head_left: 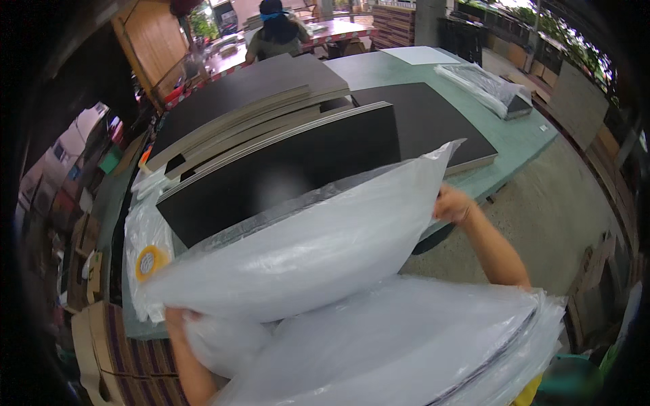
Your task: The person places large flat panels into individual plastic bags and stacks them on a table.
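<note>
A cloudy plastic bag [318,237] stretches between both hands at the table's [528,142] near side, before a stack of black boards [345,145]. The right hand's [450,204] fingers curl closed around its right edge. The left hand [181,317] is at its left end, fingers mostly hidden; their grip I cannot tell. A tape roll [141,262] lies left.

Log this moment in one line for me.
left hand: partly hidden, at left end of translucent plastic bag | right hand: holding bag's right edge | black panels: on green table
</note>
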{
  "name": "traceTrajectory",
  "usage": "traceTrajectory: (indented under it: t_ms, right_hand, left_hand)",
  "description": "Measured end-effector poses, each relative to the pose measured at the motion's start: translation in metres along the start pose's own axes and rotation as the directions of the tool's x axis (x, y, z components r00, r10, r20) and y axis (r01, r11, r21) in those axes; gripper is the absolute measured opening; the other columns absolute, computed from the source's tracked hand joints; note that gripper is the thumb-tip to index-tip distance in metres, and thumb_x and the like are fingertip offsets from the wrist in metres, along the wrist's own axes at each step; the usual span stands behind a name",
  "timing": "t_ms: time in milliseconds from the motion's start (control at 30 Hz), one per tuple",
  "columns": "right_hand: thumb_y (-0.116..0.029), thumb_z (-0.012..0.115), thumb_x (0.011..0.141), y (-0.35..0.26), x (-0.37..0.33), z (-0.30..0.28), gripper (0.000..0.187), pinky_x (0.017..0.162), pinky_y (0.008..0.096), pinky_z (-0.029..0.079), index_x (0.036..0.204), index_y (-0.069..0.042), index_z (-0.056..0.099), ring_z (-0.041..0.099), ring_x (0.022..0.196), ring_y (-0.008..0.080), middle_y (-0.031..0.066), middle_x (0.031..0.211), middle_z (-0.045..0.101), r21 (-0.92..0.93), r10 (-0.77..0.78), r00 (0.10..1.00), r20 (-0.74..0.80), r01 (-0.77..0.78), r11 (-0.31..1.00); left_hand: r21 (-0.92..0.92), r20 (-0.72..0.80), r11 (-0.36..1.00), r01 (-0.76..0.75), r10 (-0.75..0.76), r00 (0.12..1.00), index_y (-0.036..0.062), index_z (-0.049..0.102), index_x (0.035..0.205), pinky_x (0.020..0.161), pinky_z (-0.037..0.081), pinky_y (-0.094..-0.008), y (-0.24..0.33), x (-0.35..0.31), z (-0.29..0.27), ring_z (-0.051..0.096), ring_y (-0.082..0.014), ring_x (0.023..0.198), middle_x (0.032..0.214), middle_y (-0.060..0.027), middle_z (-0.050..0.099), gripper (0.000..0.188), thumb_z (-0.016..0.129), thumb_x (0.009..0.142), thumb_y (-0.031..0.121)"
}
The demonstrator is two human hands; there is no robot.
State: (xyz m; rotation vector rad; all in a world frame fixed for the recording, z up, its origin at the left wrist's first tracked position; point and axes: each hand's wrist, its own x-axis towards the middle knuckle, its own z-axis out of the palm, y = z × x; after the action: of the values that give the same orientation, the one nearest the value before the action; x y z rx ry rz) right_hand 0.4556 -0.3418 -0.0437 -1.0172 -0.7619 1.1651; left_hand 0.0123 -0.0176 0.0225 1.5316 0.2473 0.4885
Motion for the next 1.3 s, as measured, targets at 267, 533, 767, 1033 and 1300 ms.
traceTrajectory:
  t_ms: [267,533,767,1033,1300]
  right_hand:
    - [-0.019,0.063,0.074,-0.021,-0.063,0.027,0.033,0.053,0.0236,0.044,0.094,0.007,0.056,0.055,0.062,0.0137,0.0118,0.084,0.059,-0.145,0.452,0.870,0.197,-0.430,0.891]
    - [-0.016,0.058,0.079,-0.037,-0.066,0.062,0.018,0.037,0.0163,0.031,0.088,0.000,0.053,0.044,0.044,0.0050,0.0003,0.060,0.051,-0.338,0.607,0.759,0.236,-0.522,0.783]
    - [-0.015,0.059,0.076,0.047,-0.034,0.035,0.025,0.048,0.0196,0.037,0.096,-0.006,0.049,0.048,0.056,0.0085,0.0031,0.073,0.053,-0.170,0.516,0.847,-0.127,-0.531,0.830]
    - [-0.014,0.050,0.078,0.163,-0.027,-0.022,0.018,0.065,0.0279,0.041,0.092,-0.003,0.050,0.051,0.073,0.0147,0.0076,0.085,0.052,-0.343,0.453,0.742,-0.495,-0.646,0.682]
    - [-0.025,0.051,0.079,0.233,-0.031,-0.046,0.023,0.062,0.0277,0.042,0.088,-0.004,0.052,0.052,0.071,0.0159,0.0077,0.082,0.054,-0.747,0.202,0.818,-0.539,-0.574,0.334]
  left_hand:
    - [0.313,0.534,0.889,-0.335,0.127,0.836,-0.0039,0.052,0.099,0.055,0.050,-0.0310,0.045,-0.062,0.025,0.057,-0.0229,0.058,0.078,-0.0117,0.060,0.027,0.051,0.079,0.013]
    - [0.116,0.640,0.980,-0.162,0.051,0.766,-0.0075,0.058,0.091,0.071,0.049,-0.0389,0.055,-0.123,0.017,0.062,-0.0258,0.074,0.079,-0.0166,0.062,0.029,0.057,0.078,0.018]
    - [0.041,0.149,0.790,0.612,-0.610,0.778,0.0071,0.050,0.096,0.038,0.032,-0.0165,-0.086,-0.057,0.012,0.039,-0.0032,0.045,0.065,0.0030,0.049,0.031,0.062,0.070,0.021]
    - [-0.392,0.157,0.728,0.563,-0.550,0.821,0.0075,0.050,0.094,0.050,0.039,-0.0195,-0.171,-0.068,0.018,0.048,-0.0055,0.059,0.073,0.0014,0.051,0.023,0.061,0.076,0.017]
    - [-0.423,-0.210,0.749,0.510,-0.628,0.749,0.0019,0.050,0.097,0.067,0.045,-0.0299,-0.293,-0.083,0.025,0.054,-0.0174,0.079,0.086,-0.0054,0.052,0.037,0.068,0.071,0.020]
